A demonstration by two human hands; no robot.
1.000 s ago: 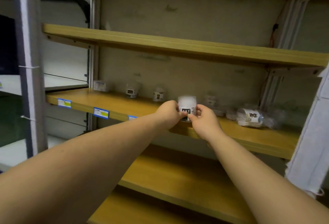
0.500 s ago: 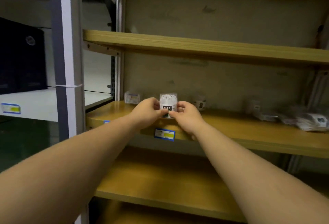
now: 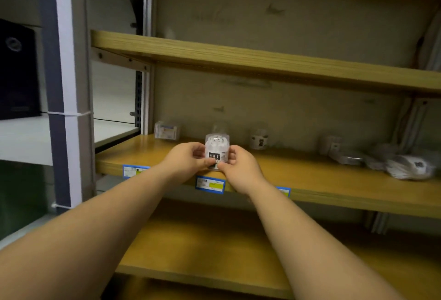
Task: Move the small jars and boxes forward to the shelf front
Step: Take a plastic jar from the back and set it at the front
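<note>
Clear plastic shows between your two hands: it is a small jar with a dark label, and you hold it from both sides. Your left hand curls its fingers round the left side of the jar. Your right hand pinches the right side, down low near the bottom. Two hands keep such a light, tall jar from tipping over, I think.

You have the jar right at the front edge of the middle shelf, just above a blue price tag. That looks like the spot it is meant for, so this jar seems almost done. I cannot tell if its bottom sits flat on the wood yet.

Look farther back. A little box sits by the back wall near the left end of the shelf. Another jar stands at the back too, a bit to the right of your hands. More small boxes and some wrapped packs lie toward the right end. These are blurry. They all look like they wait to come forward.
</note>
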